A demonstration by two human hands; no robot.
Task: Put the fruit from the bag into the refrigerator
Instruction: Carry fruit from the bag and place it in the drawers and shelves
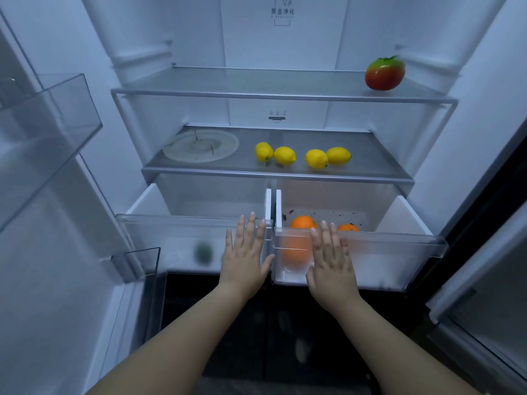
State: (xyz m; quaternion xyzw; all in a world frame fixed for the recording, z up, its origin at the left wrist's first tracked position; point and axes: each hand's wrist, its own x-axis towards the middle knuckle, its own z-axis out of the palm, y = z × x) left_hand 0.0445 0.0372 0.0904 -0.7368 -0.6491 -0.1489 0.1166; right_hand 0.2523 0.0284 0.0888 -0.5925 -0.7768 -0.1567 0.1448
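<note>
Fingers [251, 226] on both hands lie straight and slightly spread, gripping nothing. The left hand [245, 258] presses flat on the clear front of the left drawer [171, 240]. The right hand [332, 263] presses flat on the front of the right drawer [399, 252]. Both drawers stand pulled out at the bottom of an open refrigerator [285, 52], so the flat palms look set to push them shut.

Two oranges [303, 222] sit inside the right drawer, just behind the right fingertips. A blurred green shape [203, 252] shows through the left drawer front, too unclear to name. On the shelf [370, 155] above, four lemons [284, 155] lie in a loose row beside a pale plate [201, 145]. A red and green fruit [385, 74] rests at the right of the top shelf [256, 81]. No bag is in view, so the fruit seems already put away.
</note>
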